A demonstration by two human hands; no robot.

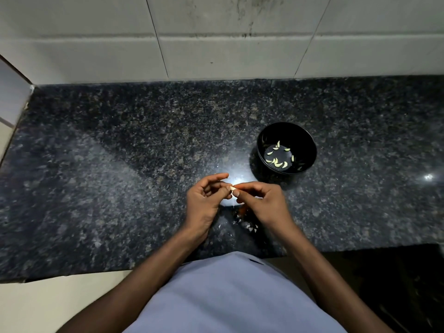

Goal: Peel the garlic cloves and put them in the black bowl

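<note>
A small pale garlic clove (232,189) is held between both hands above the granite counter (120,164). My left hand (206,198) pinches it with thumb and curled fingers, index finger stretched out above. My right hand (262,200) pinches the clove's other side with thumb and forefinger. The black bowl (308,145) stands up and to the right of the hands, with several peeled cloves (277,162) lying on its bottom. Bits of peeled skin (247,224) lie on the counter under my right wrist.
A tiled wall (216,44) closes off the back of the counter. The counter's front edge runs just before my body, and a dark drop lies at the lower right (396,284). A bright light glare (230,181) sits on the stone behind the hands.
</note>
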